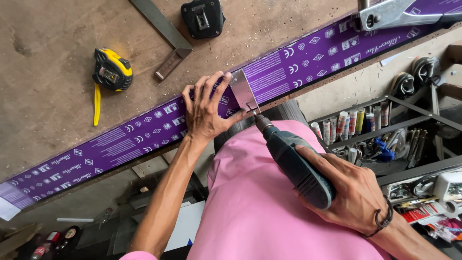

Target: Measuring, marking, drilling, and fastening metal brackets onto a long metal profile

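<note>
Right hand: the right hand (353,190) is wrapped shut around the grip of a dark teal power drill (293,161), held close to the body over the pink shirt
Drill bit: tip set against the near end of a small flat silver metal bracket (244,90), at the near edge of the strip
Left hand: the left hand (206,110) lies fingers spread and pressed flat on a long purple film-wrapped metal strip (144,132), just left of the bracket, thumb touching its side
Strip position: lies diagonally across the brown tabletop (53,91), its far right end under a silver lever clamp (392,13)
Step in hand: judged to be drilling or screwing the bracket to the strip
Next move calls for: steady straight pressure, bracket pinned against twisting
Farther back: yellow-and-black tape measure (111,71), steel try square (166,41), black boxy tool (202,17)
Right side: metal rack of sealant tubes (353,124)
</note>
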